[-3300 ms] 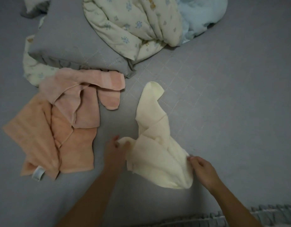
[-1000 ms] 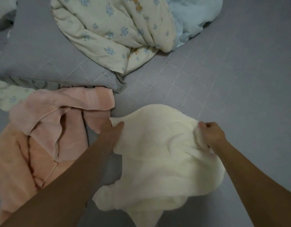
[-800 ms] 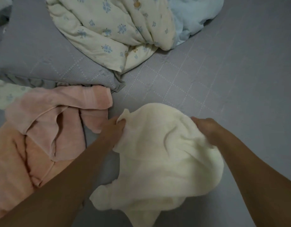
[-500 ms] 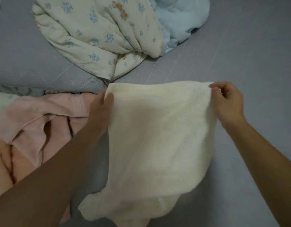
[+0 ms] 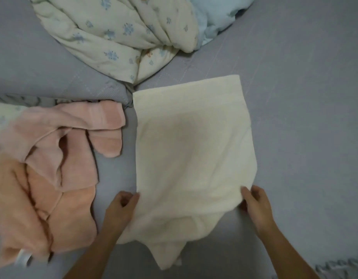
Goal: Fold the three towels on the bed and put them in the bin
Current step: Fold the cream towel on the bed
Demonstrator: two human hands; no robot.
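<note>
A cream towel point(image 5: 192, 150) lies spread on the grey bed point(image 5: 305, 117), its far edge flat and its near end bunched towards me. My left hand point(image 5: 121, 210) pinches its left edge near the front. My right hand point(image 5: 256, 206) grips its right edge at the same depth. To the left lies a crumpled pink towel point(image 5: 73, 141) partly over an orange towel point(image 5: 39, 214) with a white label. No bin is in view.
A grey pillow point(image 5: 43, 77) and a floral cream quilt point(image 5: 117, 35) with a light blue blanket point(image 5: 216, 17) lie at the back. The bed's ruffled edge point(image 5: 341, 268) shows at the lower right.
The cream towel, held up by its top corners, has been laid flat on the bed. Both hands have slid back along its sides to the near part.
</note>
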